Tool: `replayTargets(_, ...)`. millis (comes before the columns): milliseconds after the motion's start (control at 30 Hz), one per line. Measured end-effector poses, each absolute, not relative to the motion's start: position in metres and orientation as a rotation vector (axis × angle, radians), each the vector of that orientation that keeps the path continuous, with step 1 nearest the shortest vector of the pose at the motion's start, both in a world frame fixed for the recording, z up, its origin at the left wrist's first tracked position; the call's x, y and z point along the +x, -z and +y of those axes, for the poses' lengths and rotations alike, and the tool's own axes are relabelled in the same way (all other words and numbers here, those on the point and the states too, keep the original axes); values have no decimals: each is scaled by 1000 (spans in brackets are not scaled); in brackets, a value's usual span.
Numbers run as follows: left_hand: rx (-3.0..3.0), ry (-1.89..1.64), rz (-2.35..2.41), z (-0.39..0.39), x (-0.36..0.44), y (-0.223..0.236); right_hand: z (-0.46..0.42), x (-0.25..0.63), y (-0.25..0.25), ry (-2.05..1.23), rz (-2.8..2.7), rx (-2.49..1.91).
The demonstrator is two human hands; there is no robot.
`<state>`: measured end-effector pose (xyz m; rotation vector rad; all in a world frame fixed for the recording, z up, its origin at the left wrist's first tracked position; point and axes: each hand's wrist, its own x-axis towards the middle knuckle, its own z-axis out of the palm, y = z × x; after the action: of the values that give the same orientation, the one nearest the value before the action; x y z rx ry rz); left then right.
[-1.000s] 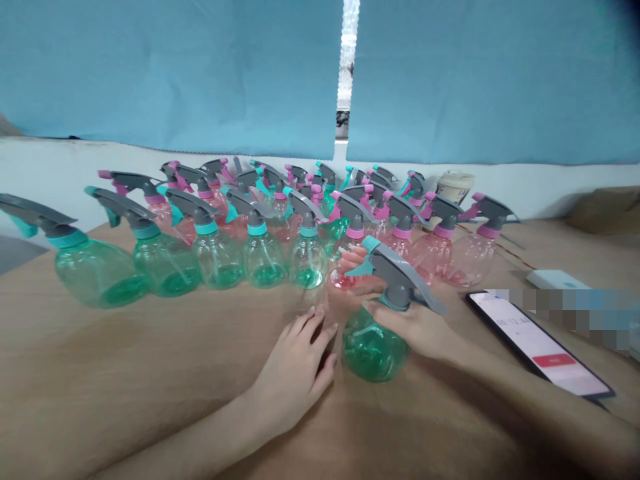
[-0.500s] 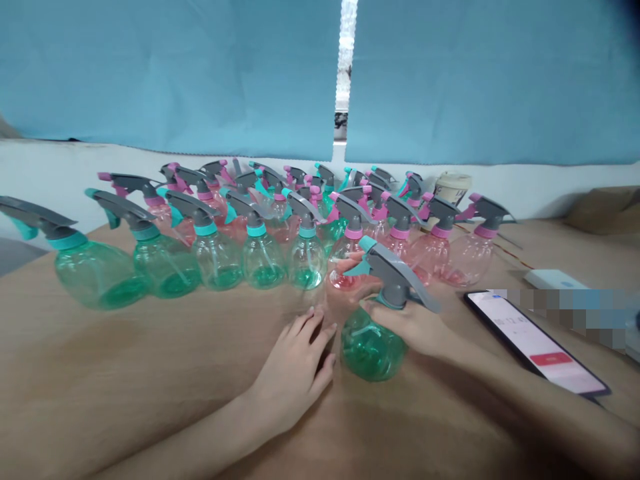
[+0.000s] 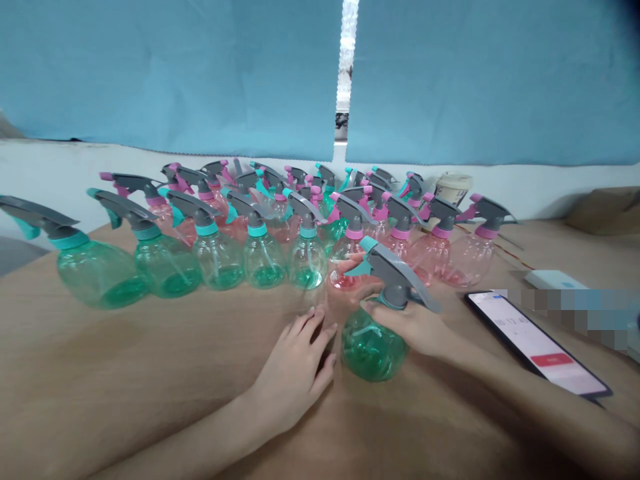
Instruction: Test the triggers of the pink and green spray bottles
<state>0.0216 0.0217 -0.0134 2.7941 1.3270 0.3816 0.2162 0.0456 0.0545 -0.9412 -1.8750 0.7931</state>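
Note:
A green spray bottle (image 3: 374, 347) with a grey head and turquoise trigger stands upright near the middle of the table, some green liquid inside. My right hand (image 3: 405, 323) is wrapped round its neck from the right, thumb in front and some fingers showing behind the trigger. Just left of the bottle, my left hand (image 3: 300, 363) lies palm down on the wood, fingers stretched and slightly apart, holding nothing. Beyond the hands runs a front row of spray bottles: green ones (image 3: 265, 263) to the left, pink ones (image 3: 467, 257) to the right.
Behind the front row crowd several more pink and green spray bottles (image 3: 215, 197). A phone (image 3: 540, 343) with a lit screen lies at the right. Past it are a white box (image 3: 555, 280), a pale cup (image 3: 453, 187) and a brown bag (image 3: 607, 208). A blue cloth (image 3: 175, 80) hangs behind.

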Motion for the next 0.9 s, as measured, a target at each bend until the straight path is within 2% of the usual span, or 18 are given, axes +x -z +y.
replayTargets(900,2796,-378,1330,22,21,14,44,219,-60,-759,-1860,-922)
